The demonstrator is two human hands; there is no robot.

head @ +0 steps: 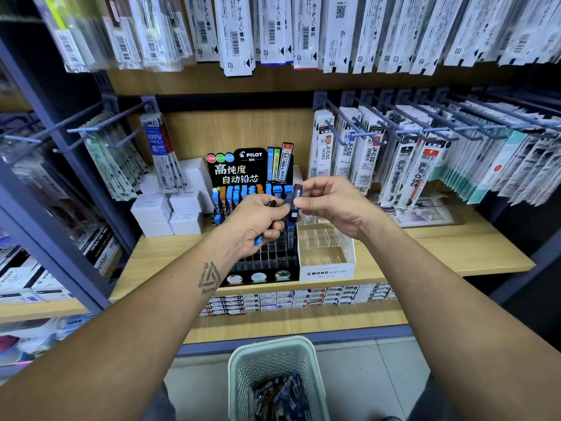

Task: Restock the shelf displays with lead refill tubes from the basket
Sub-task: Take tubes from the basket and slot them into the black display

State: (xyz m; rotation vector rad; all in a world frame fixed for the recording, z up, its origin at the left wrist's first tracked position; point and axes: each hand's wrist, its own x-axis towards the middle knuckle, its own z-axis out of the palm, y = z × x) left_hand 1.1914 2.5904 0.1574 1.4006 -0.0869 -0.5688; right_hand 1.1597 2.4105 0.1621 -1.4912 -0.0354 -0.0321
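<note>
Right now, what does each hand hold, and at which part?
The left hand grips a bunch of lead refill tubes around their middles. The right hand pinches one dark tube near its upper end, between thumb and fingers.

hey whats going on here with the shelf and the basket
A person is restocking lead refill tubes at a stationery shelf. The left hand grips a few tubes, and the right hand pinches one dark tube above the displays. The black Pilot display has tubes in its back rows, while its front slots look empty. The white Mono box beside it also looks empty. The basket below holds more tubes.
</note>
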